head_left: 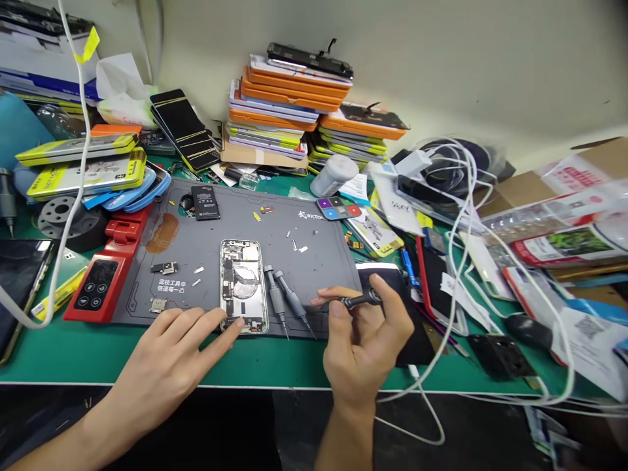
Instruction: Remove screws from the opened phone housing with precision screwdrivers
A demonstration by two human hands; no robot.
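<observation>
Clock centred on the opened phone (pixel 254 306), 12 = away from person. Phone lies flat, innards up, on the grey mat (pixel 318 239), near its front edge. L hand (pixel 169 360) comes in from 7-8 o'clock, fingertips at phone's bottom end; fingers loosely extended, no clear grasp; can't tell if a tiny part is pinched there. R hand (pixel 366 347) at approx 4 o'clock, off the phone, fingers closed round a dark screwdriver-like tool (pixel 360 300), held roughly level; tip blurred.

Two grey screwdrivers (pixel 293 297) just beside phone, 3-4 o'clock, tips twd person. Black battery (pixel 206 203) on mat at approx 11; small board-like part (pixel 165 267) at 9-10; square metal part (pixel 157 305) at approx 9; tiny metal bits (pixel 295 246) at 1-2. Red device w/ display (pixel 98 288) further out at 9.

Status (judged): phone well into a disassembled state, no screen fitted, silver interior + round coil area exposed, battery bay prob. bare, some parts out on mat. Dark parts remain along L side & bottom end, so not fully stripped. Not closed up. Screws in/out: too small to tell.
</observation>
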